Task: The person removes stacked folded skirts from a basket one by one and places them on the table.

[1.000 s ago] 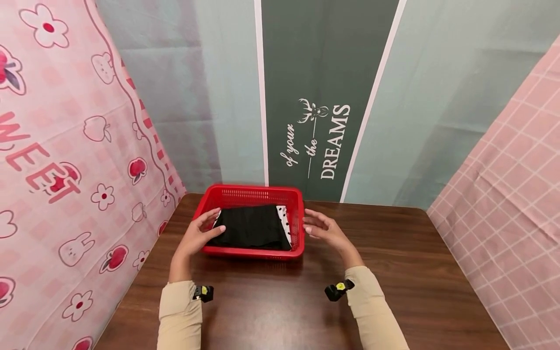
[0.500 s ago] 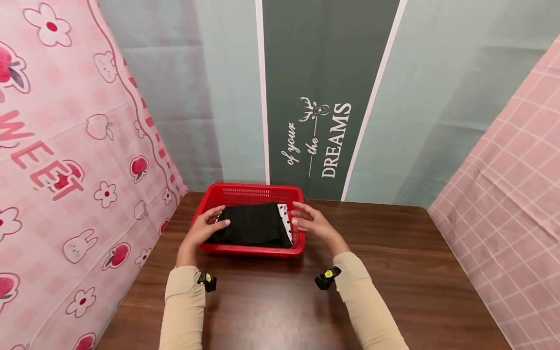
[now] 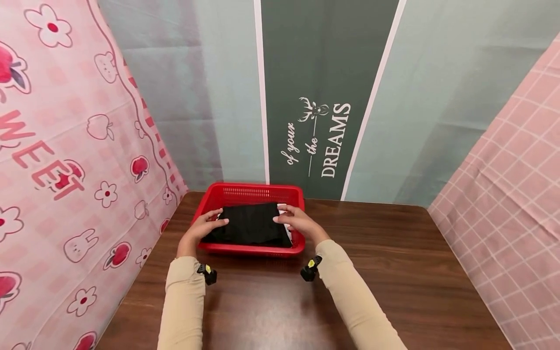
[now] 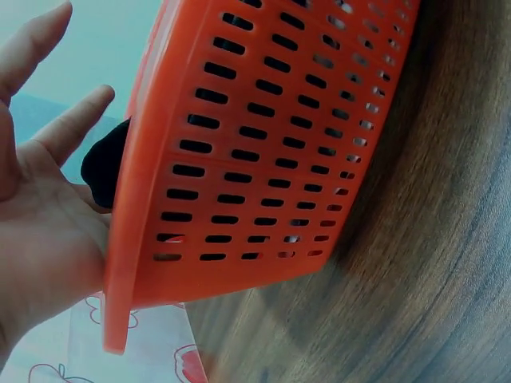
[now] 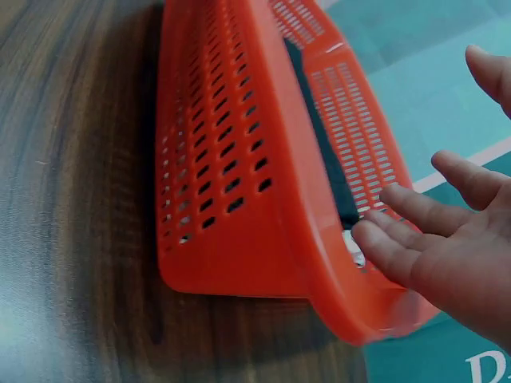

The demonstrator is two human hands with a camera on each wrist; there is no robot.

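Observation:
A red slotted plastic basket (image 3: 251,250) holds a folded black cloth (image 3: 249,226). White cloth with black dots (image 5: 354,249) shows beside it at the right end. My left hand (image 3: 202,229) reaches over the basket's left rim, fingers spread at the black cloth's left end. In the left wrist view, a bulge of black cloth (image 4: 105,167) rises above the rim beside the fingers. My right hand (image 3: 302,222) is over the right rim, its fingertips at the black cloth's right edge. The right wrist view shows these fingers (image 5: 419,211) extended and apart.
The basket stands near the back edge of a brown wood-grain table (image 3: 372,272). Behind hangs a grey-green curtain (image 3: 323,58) with white lettering. Pink printed cloth (image 3: 78,146) hangs on the left, and pink checked cloth (image 3: 503,194) on the right.
My right hand has moved left, from outside the basket's right rim to the black cloth's right edge. My left hand has shifted slightly at the left end. The basket stays in place.

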